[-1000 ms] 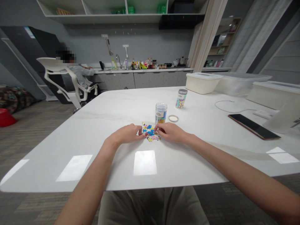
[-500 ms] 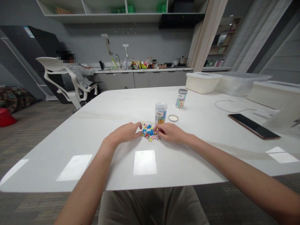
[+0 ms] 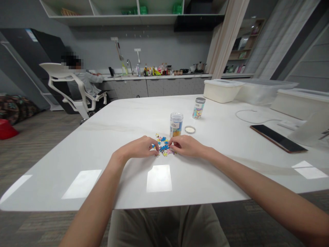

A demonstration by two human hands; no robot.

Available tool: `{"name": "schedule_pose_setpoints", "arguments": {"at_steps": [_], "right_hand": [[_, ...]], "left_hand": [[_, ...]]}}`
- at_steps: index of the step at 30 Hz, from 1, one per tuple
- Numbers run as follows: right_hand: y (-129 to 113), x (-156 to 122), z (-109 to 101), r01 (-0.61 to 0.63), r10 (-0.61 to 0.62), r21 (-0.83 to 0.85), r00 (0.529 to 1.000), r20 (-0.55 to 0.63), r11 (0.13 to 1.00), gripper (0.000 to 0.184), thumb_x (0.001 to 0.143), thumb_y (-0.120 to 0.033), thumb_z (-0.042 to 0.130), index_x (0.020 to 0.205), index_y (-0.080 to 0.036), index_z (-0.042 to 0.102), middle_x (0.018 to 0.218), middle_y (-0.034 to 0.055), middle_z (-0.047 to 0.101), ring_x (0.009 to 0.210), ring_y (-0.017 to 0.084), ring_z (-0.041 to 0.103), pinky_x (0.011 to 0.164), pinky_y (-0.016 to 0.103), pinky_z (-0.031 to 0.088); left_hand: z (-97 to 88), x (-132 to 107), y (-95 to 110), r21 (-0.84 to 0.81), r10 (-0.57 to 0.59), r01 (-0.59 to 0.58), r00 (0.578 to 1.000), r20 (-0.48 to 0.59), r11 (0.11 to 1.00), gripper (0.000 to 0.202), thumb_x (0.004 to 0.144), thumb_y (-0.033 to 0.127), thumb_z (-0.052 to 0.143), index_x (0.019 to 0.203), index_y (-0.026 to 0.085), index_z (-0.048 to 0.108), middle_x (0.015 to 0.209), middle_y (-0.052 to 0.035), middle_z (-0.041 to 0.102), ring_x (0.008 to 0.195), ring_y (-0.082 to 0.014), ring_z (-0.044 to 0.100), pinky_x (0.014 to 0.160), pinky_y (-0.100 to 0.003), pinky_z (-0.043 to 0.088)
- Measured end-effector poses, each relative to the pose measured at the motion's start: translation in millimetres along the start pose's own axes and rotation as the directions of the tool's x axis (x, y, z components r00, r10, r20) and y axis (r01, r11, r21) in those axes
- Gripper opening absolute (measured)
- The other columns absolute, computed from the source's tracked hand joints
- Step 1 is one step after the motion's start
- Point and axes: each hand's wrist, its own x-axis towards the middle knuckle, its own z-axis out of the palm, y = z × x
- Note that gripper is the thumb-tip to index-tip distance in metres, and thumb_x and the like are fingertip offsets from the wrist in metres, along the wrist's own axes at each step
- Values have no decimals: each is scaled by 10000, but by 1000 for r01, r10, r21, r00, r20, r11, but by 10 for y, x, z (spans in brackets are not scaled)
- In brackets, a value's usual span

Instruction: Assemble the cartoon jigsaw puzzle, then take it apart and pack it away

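Observation:
A small patch of colourful jigsaw pieces (image 3: 162, 145) lies on the white table (image 3: 123, 123) in front of me. My left hand (image 3: 138, 148) rests at its left edge, fingers curled and pinched on the pieces. My right hand (image 3: 187, 145) sits at the right edge, its fingertips pinched on the pieces too. Just behind the puzzle stands an open clear jar (image 3: 176, 124) with its round lid (image 3: 190, 129) lying beside it.
A second, capped jar (image 3: 198, 108) stands further back. A dark phone (image 3: 278, 138) and a white cable (image 3: 250, 116) lie at the right, with white lidded bins (image 3: 222, 90) behind. A person sits in a white chair (image 3: 67, 87) at the far left.
My left hand has slid a little to the right, closing on the puzzle patch, and its fingers have curled tighter. My right hand has hardly moved.

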Motion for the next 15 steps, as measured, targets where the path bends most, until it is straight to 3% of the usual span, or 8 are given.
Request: {"name": "schedule_pose_setpoints", "arguments": {"at_steps": [5,8,11,15], "right_hand": [[18,-3,29,29,-29,0,1000,-7,1000,216,899,-244,506,1044,-178,653,760,23,656,638,128,536,594,241,342],[2,-11,22,128,-129,15,991,25,992,279,917,-269,500,1150,-197,634,874,45,669,738,148,580,648,251,387],[-18,-18,14,184,-182,-12,980,75,983,308,937,-301,476,1188,-215,635,967,69,667,819,169,600,681,267,409],[-19,-17,21,126,-122,-43,989,82,991,342,946,-310,454,1217,-183,619,1006,92,670,865,192,610,691,283,420]], "left_hand": [[4,3,-34,26,-58,60,996,-61,998,278,864,390,489,992,230,677,740,-18,676,660,-162,605,637,-252,404],[39,22,-109,94,-129,141,985,-117,986,347,871,418,480,1111,223,638,804,-54,683,754,-199,634,682,-274,422],[69,38,-183,129,-177,186,981,-79,974,382,876,455,465,1131,220,626,859,-78,688,787,-213,643,685,-281,431],[81,41,-209,110,-202,205,979,-38,973,332,885,419,441,1075,216,623,843,-71,689,704,-193,634,640,-272,430]]}}
